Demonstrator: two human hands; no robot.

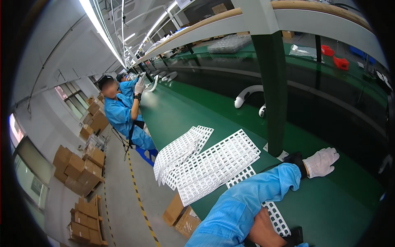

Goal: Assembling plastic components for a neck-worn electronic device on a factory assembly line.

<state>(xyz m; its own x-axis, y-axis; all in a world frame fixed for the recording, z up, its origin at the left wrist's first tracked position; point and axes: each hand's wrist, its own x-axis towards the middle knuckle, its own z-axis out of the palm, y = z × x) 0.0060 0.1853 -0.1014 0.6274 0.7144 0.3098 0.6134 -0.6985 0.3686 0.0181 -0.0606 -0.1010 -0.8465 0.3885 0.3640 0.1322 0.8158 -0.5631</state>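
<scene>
My left arm, in a blue sleeve [234,206], stretches right across the green table. My left hand [322,162], in a white glove with a black band at the wrist, has its fingers stretched out and nothing visible in them. It is over the dark green surface right of a post. A bare forearm [265,230], my right, shows below the sleeve with a black band [294,237]; its hand is out of the picture. White sheets with rows of oblong openings [220,164] lie left of my arm. Another perforated strip [276,217] shows partly under my arms.
A dark green post [269,94] stands close to my left forearm, under a shelf [325,20]. White curved parts [248,95] lie on the dark conveyor beyond. Red bins [340,63] stand farther back. Co-workers in blue [119,111] are at the table's left; cartons [86,175] line the floor.
</scene>
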